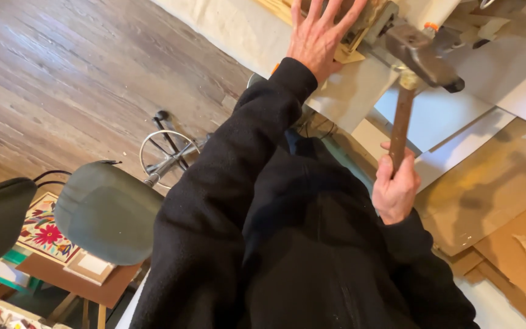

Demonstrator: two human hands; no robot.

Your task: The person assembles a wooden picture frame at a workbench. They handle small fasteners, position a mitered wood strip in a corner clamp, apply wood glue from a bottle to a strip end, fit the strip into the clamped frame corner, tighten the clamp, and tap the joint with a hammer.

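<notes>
My right hand (395, 187) grips the wooden handle of a hammer (410, 85), whose dark steel head is raised over the workbench near the top right. My left hand (319, 33) lies flat with fingers spread on a wooden piece (369, 21) at the top edge of the view, pressing it down. The hammer head hovers just right of that piece. Both arms wear black sleeves, and my dark jacket fills the lower middle.
Grey and white sheets (439, 116) and brown cardboard (488, 189) cover the bench at right. A grey-green stool (108, 210) with a chrome foot ring (168, 152) stands on the wood floor at left. A low table (77, 277) holds a flowered picture (44, 231).
</notes>
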